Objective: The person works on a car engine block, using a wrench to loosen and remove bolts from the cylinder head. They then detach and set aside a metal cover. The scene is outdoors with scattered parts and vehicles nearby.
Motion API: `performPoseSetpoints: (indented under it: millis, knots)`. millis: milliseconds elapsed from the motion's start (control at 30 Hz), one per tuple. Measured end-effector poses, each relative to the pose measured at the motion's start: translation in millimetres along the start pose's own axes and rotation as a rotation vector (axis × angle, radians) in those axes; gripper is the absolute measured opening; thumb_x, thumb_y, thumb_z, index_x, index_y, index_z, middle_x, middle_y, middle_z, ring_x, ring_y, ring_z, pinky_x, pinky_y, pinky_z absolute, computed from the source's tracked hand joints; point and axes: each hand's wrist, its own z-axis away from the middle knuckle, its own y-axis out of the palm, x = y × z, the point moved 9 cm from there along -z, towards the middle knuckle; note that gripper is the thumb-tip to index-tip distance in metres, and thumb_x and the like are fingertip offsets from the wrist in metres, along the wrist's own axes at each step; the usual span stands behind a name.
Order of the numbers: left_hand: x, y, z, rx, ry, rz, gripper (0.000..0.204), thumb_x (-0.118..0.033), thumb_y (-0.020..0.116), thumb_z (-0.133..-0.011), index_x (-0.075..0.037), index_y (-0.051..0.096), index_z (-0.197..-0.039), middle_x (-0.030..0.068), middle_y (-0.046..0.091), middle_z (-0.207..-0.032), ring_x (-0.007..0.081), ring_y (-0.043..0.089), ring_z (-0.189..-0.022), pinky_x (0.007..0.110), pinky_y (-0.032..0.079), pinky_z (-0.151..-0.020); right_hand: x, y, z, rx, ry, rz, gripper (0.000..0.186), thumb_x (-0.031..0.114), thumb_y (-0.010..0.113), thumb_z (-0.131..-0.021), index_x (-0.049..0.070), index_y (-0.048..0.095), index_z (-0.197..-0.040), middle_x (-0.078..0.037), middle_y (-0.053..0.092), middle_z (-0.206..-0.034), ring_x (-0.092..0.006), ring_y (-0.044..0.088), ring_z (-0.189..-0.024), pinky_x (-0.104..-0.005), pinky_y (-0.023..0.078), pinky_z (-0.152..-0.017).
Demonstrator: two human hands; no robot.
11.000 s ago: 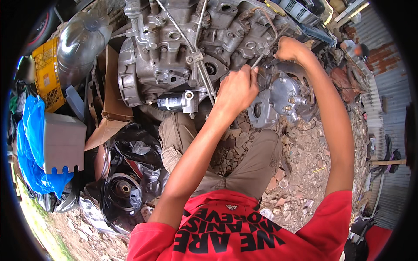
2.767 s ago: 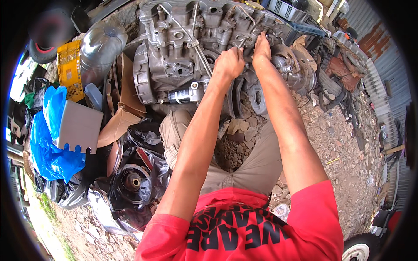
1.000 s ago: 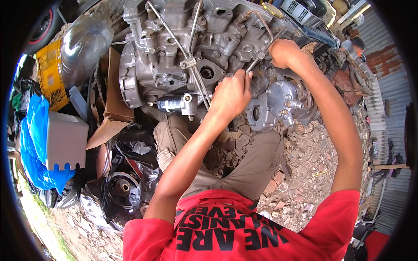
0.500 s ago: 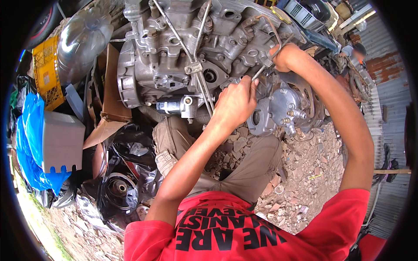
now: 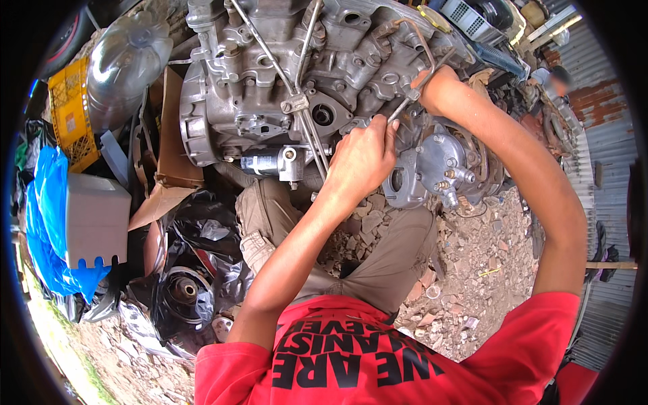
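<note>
A large grey metal engine [image 5: 270, 101] lies across the top of the view. My left hand [image 5: 364, 158] is closed, with thumb and fingers around a thin metal rod [image 5: 399, 110] that slants up to the right over the engine's side. My right hand [image 5: 437, 89] reaches in at the rod's upper end, beside a bent brownish metal pipe [image 5: 425, 46]; its fingers are hidden behind the metal and the hand itself. Just below is a round silver pump-like part [image 5: 440, 162] with several fittings. Two crossing steel bars meet at a clamp [image 5: 295, 104] left of my left hand.
At left stand a yellow crate [image 5: 69, 111], a clear plastic bottle [image 5: 128, 64], an open cardboard box [image 5: 172, 135] and a grey box [image 5: 98, 216] beside blue plastic. Black bags hold a round metal part [image 5: 182, 291]. Rubble [image 5: 472, 263] covers the ground. A person [image 5: 550, 79] is at far right.
My right forearm and elbow have shifted slightly to the right. My left hand keeps its hold on the rod, almost in the same place.
</note>
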Motion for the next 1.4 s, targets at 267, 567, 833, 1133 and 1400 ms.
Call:
performPoseSetpoints:
  millis: [267, 567, 833, 1133, 1400]
  knots:
    - [2, -1, 1, -0.01, -0.004, -0.014, 0.034, -0.027, 0.045, -0.099, 0.003, 0.052, -0.084, 0.0293, 0.059, -0.069, 0.0496, 0.057, -0.074, 0.056, 0.042, -0.065, 3, 12, -7, 0.009, 0.005, 0.0, 0.039, 0.017, 0.059, -0.086, 0.005, 0.061, -0.123, -0.009, 0.063, -0.123, -0.0237, 0.063, -0.11, -0.0378, 0.053, -0.081]
    - [0, -1, 1, -0.001, -0.023, -0.018, 0.035, -0.028, 0.045, -0.099, 0.004, 0.053, -0.084, 0.0303, 0.059, -0.071, 0.0493, 0.057, -0.076, 0.056, 0.043, -0.067, -21, 17, -6, 0.146, 0.077, -0.198, 0.042, 0.017, 0.059, -0.08, 0.006, 0.063, -0.12, -0.012, 0.063, -0.122, -0.0275, 0.064, -0.107, -0.0411, 0.053, -0.085]
    - [1, 0, 0, 0.007, -0.015, -0.002, 0.035, -0.027, 0.046, -0.098, 0.004, 0.054, -0.085, 0.0301, 0.06, -0.071, 0.0497, 0.058, -0.076, 0.055, 0.043, -0.067, -39, 26, -3, 0.078, 0.125, -0.481, 0.04, 0.02, 0.07, -0.074, -0.004, 0.066, -0.105, -0.022, 0.066, -0.106, -0.035, 0.065, -0.098, -0.0411, 0.054, -0.083]
    - [-1, 0, 0, 0.019, -0.03, -0.01, 0.035, -0.028, 0.045, -0.099, 0.004, 0.053, -0.086, 0.0297, 0.06, -0.073, 0.0497, 0.057, -0.076, 0.054, 0.043, -0.067, -79, 89, 24, -0.36, 0.388, -1.614, 0.024, 0.017, 0.074, -0.076, -0.005, 0.065, -0.079, -0.011, 0.065, -0.067, -0.0157, 0.064, -0.058, -0.0308, 0.049, -0.056]
    - [0, -1, 1, 0.006, -0.013, -0.01, 0.035, -0.028, 0.045, -0.099, 0.004, 0.053, -0.085, 0.0303, 0.06, -0.074, 0.0503, 0.057, -0.075, 0.055, 0.043, -0.066, -80, 80, 46, -0.604, 0.525, -1.533, 0.03, 0.028, 0.067, -0.084, -0.001, 0.07, -0.092, -0.006, 0.058, -0.057, -0.0117, 0.055, -0.052, -0.0318, 0.043, -0.053]
